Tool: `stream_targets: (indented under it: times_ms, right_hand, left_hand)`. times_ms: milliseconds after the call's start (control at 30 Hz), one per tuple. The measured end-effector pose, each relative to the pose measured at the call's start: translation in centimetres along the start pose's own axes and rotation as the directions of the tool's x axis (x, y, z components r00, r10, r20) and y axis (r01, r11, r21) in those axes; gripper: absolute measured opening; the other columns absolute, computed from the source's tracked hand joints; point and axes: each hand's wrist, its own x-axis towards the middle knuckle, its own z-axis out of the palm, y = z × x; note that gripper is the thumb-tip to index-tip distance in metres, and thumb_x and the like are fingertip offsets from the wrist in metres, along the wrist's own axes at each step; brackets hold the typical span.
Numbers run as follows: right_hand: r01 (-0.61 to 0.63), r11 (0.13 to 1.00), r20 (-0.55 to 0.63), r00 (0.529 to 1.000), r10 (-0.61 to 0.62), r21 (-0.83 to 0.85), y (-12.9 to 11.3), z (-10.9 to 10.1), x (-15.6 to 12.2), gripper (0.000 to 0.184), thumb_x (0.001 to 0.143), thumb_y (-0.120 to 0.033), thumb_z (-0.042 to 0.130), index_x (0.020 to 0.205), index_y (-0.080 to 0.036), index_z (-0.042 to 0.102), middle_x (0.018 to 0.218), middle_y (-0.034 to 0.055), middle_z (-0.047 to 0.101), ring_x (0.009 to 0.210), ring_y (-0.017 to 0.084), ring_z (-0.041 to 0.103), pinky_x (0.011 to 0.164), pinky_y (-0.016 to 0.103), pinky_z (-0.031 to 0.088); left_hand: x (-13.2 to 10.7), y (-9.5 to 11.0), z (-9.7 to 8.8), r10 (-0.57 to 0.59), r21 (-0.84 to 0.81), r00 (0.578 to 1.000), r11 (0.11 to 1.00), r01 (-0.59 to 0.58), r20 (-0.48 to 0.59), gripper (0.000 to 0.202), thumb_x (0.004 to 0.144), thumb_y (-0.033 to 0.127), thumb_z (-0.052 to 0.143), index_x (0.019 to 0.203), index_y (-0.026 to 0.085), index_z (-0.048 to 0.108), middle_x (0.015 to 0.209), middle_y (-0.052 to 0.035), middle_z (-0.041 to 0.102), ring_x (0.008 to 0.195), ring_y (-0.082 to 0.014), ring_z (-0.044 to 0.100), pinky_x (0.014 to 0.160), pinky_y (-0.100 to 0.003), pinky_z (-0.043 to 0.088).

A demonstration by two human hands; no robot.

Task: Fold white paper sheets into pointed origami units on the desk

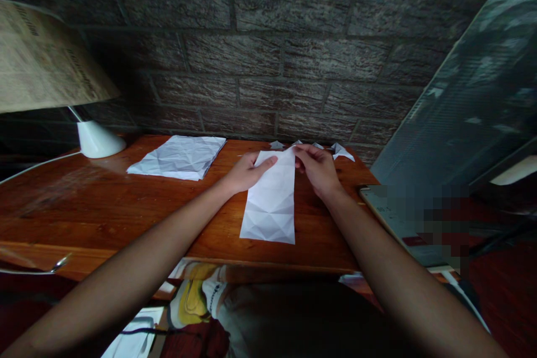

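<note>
A white sheet of paper [271, 201], long and narrow with criss-cross crease lines, is held up over the wooden table. My left hand [250, 172] grips its upper left edge, thumb lying on the front and the fingers behind. At the upper right corner, my right hand [315, 165] pinches the paper between thumb and fingertips, and the corner there looks bent. The lower end of the sheet hangs toward the table's front edge. Several small folded paper pieces [343, 152] sit by the wall, some partly hidden behind my right hand.
A stack of creased white sheets [178, 158] lies on the table [104, 207] to the left. Farther left stands a lamp with a white base [99, 139] and printed shade [46, 61]. A brick wall [268, 56] closes off the back. A grey panel [444, 100] leans at right.
</note>
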Motion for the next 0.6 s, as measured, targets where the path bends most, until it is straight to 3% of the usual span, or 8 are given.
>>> stream_targets:
  times_ms: [200,600]
  right_hand:
    - [-0.038,0.999,-0.013,0.999,0.039,0.019,0.08,-0.17,0.24,0.029,0.065,-0.043,0.077,0.076,-0.018,0.07,0.057,-0.0033,0.058,0.052,0.009,0.047,0.048,0.023,0.032]
    - [-0.065,0.996,0.006,0.998,0.065,0.059,-0.06,-0.26,0.22,0.023,0.064,-0.038,0.076,0.074,-0.018,0.07,0.058,-0.0026,0.058,0.054,0.009,0.048,0.048,0.022,0.033]
  left_hand:
    - [-0.02,0.45,0.16,0.175,0.065,0.98,0.981,-0.181,0.093,0.05,0.088,0.053,0.059,0.122,0.018,0.069,0.127,-0.0099,0.069,0.12,-0.0247,0.062,0.103,-0.034,0.046]
    - [0.01,0.2,0.14,0.244,0.058,0.958,0.965,-0.255,0.149,0.046,0.087,0.041,0.064,0.127,0.018,0.066,0.136,-0.0105,0.063,0.127,-0.024,0.057,0.11,-0.036,0.04]
